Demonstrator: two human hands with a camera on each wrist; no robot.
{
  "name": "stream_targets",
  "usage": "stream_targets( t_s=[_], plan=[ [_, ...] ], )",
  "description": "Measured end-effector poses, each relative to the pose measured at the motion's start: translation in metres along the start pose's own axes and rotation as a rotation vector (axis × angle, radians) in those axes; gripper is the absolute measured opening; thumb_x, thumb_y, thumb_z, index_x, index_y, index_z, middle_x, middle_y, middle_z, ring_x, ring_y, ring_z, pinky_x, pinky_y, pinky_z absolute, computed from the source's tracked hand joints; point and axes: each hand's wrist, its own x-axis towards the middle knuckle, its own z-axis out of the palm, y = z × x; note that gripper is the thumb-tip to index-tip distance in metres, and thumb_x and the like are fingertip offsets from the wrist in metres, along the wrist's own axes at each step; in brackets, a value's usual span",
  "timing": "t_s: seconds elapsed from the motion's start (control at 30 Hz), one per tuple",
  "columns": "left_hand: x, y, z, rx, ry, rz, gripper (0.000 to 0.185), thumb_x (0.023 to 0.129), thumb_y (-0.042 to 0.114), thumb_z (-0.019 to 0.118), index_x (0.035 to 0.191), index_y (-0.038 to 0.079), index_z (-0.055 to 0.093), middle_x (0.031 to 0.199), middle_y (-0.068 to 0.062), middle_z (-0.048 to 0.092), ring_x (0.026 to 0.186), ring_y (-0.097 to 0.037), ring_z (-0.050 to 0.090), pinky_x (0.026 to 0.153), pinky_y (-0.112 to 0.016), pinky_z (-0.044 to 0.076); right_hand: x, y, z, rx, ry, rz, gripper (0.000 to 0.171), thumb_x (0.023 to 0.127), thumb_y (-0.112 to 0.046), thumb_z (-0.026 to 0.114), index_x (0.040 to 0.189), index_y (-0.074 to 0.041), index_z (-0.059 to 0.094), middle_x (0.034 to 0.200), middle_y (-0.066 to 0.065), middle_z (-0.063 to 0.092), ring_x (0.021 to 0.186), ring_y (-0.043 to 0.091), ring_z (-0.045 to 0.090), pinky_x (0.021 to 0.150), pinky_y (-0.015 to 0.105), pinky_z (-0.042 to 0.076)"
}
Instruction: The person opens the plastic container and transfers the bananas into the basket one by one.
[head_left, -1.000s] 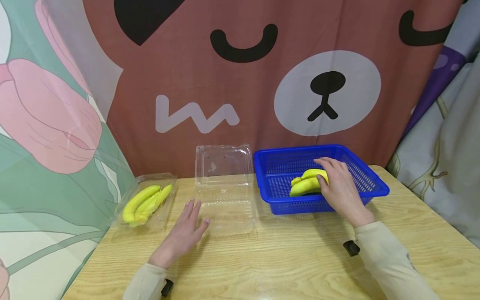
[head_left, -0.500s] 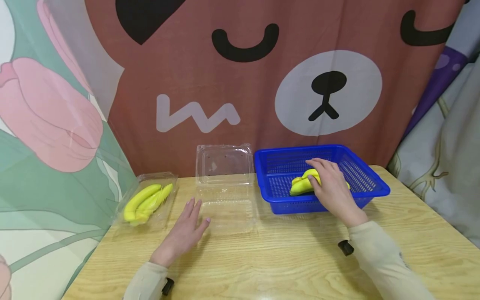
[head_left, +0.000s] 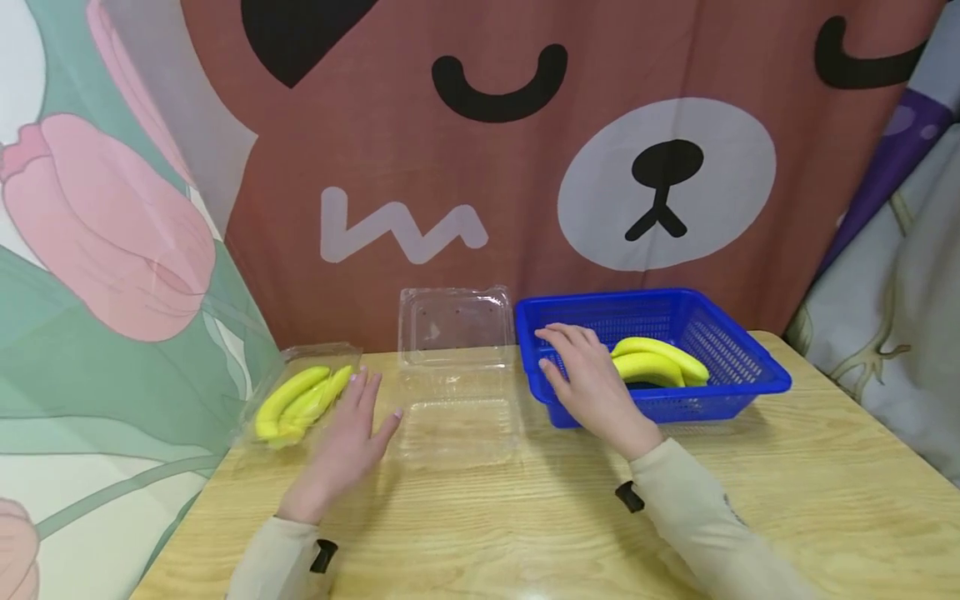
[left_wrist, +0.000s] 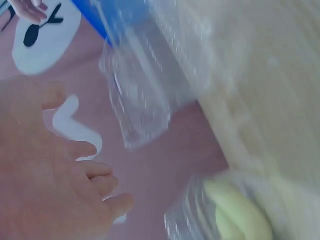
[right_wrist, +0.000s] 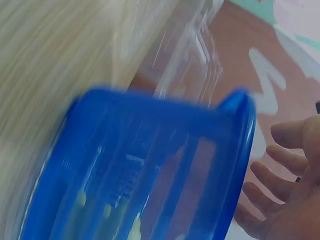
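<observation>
The right hand (head_left: 592, 385) hangs over the near left corner of the blue perforated plastic basket (head_left: 742, 361), fingers loosely spread and holding nothing; the fingertips (head_left: 546, 335) reach over the basket's left rim. Just to the right of those fingers, inside the basket, lies a bunch of yellow bananas (head_left: 658, 362), apart from the hand. The right wrist view, blurred, shows the same relaxed fingers (right_wrist: 287, 165) beside the blue basket (right_wrist: 150, 165) with clear plastic behind it.

The left hand (head_left: 341, 446) lies flat over the light wooden table (head_left: 525, 533), fingers straight and spread, gripping nothing. Its fingertips (head_left: 360, 385) are just at the right edge of a closed clear plastic clamshell box (head_left: 330, 354), which holds a second bunch of yellow bananas (head_left: 300, 400); whether they touch the box cannot be told. In the left wrist view the open fingers (left_wrist: 95, 170) show against the backdrop, with that banana box (left_wrist: 235, 210) blurred below.

Between the two hands stands an open, clear plastic clamshell container (head_left: 457, 392), its lid (head_left: 453, 325) propped upright against the cloth. It sits just right of the left thumb and just left of the right hand, touching or nearly touching the basket's left wall.

Behind everything hangs a brown cloth printed with a bear face (head_left: 660, 179); a flower-patterned cloth (head_left: 97, 250) covers the left side and another patterned cloth (head_left: 892, 275) the right.
</observation>
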Motion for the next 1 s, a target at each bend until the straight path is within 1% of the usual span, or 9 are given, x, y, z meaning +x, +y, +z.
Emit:
stream_targets(
  t_s=[0.07,0.17,0.37,0.47,0.57,0.73,0.83,0.9,1.0],
  plan=[
    [0.001,-0.005,-0.010,0.037,0.026,-0.008,0.072,0.104,0.038,0.048,0.152,-0.008,0.020,0.159,-0.029,0.009,0.146,-0.045,0.006,0.114,-0.061,0.014,0.004,-0.011,0.008,0.010,-0.007,-0.017,0.038,0.096,-0.014,0.064,0.132,-0.007,0.060,0.134,0.013,0.056,0.122,0.036,0.047,0.096,0.055,0.041],
    [0.001,-0.017,-0.024,0.082,0.049,-0.044,0.073,0.103,0.039,0.046,0.153,-0.008,0.019,0.159,-0.030,0.008,0.145,-0.046,0.006,0.113,-0.063,0.014,0.010,-0.026,0.021,0.029,-0.020,-0.041,0.038,0.094,-0.013,0.066,0.131,-0.006,0.060,0.133,0.012,0.056,0.121,0.034,0.048,0.094,0.054,0.042],
    [-0.001,-0.050,-0.048,0.103,0.083,-0.116,0.076,0.104,0.041,0.042,0.152,-0.011,0.013,0.156,-0.036,0.006,0.142,-0.052,0.005,0.110,-0.068,0.014,0.019,-0.057,0.047,0.071,-0.102,-0.037,0.040,0.096,-0.017,0.062,0.134,-0.006,0.057,0.136,0.011,0.055,0.127,0.031,0.045,0.102,0.051,0.039],
    [-0.004,-0.067,-0.059,0.075,0.085,-0.154,0.078,0.105,0.041,0.040,0.152,-0.012,0.008,0.155,-0.039,0.002,0.141,-0.055,0.003,0.108,-0.070,0.012,0.023,-0.071,0.060,0.089,-0.136,-0.041,0.040,0.097,-0.019,0.062,0.135,-0.006,0.057,0.136,0.010,0.055,0.127,0.029,0.045,0.106,0.047,0.037],
    [-0.007,-0.084,-0.067,0.037,0.078,-0.183,0.078,0.105,0.041,0.037,0.151,-0.014,0.004,0.153,-0.041,-0.002,0.141,-0.055,0.001,0.107,-0.072,0.010,0.028,-0.084,0.072,0.103,-0.161,-0.047,0.041,0.097,-0.020,0.062,0.135,-0.005,0.056,0.136,0.009,0.055,0.126,0.028,0.046,0.107,0.045,0.037],
    [-0.014,-0.111,-0.079,-0.029,0.089,-0.219,0.077,0.106,0.037,0.036,0.148,-0.018,0.001,0.149,-0.046,-0.001,0.139,-0.058,0.000,0.109,-0.070,0.009,0.037,-0.105,0.088,0.146,-0.217,-0.023,0.043,0.098,-0.023,0.060,0.138,-0.008,0.053,0.138,0.007,0.054,0.128,0.025,0.045,0.109,0.042,0.035],
    [-0.020,-0.124,-0.089,-0.078,0.092,-0.247,0.076,0.107,0.035,0.033,0.147,-0.019,-0.002,0.148,-0.047,-0.002,0.138,-0.059,-0.001,0.110,-0.069,0.008,0.043,-0.119,0.098,0.183,-0.237,0.001,0.043,0.099,-0.024,0.059,0.139,-0.010,0.052,0.139,0.006,0.054,0.129,0.024,0.044,0.111,0.042,0.033],
    [-0.025,-0.130,-0.096,-0.102,0.098,-0.264,0.074,0.107,0.034,0.030,0.147,-0.019,-0.004,0.147,-0.048,-0.001,0.136,-0.061,0.001,0.108,-0.070,0.010,0.046,-0.128,0.104,0.213,-0.248,0.016,0.043,0.100,-0.025,0.058,0.140,-0.010,0.052,0.139,0.005,0.053,0.130,0.024,0.044,0.111,0.041,0.034],
    [-0.031,-0.138,-0.103,-0.129,0.090,-0.297,0.076,0.107,0.038,0.027,0.148,-0.017,-0.007,0.148,-0.047,-0.003,0.135,-0.062,0.002,0.106,-0.073,0.012,0.050,-0.140,0.114,0.262,-0.271,0.047,0.043,0.100,-0.027,0.057,0.140,-0.012,0.052,0.141,0.003,0.052,0.131,0.023,0.043,0.111,0.040,0.034]
  ],
)
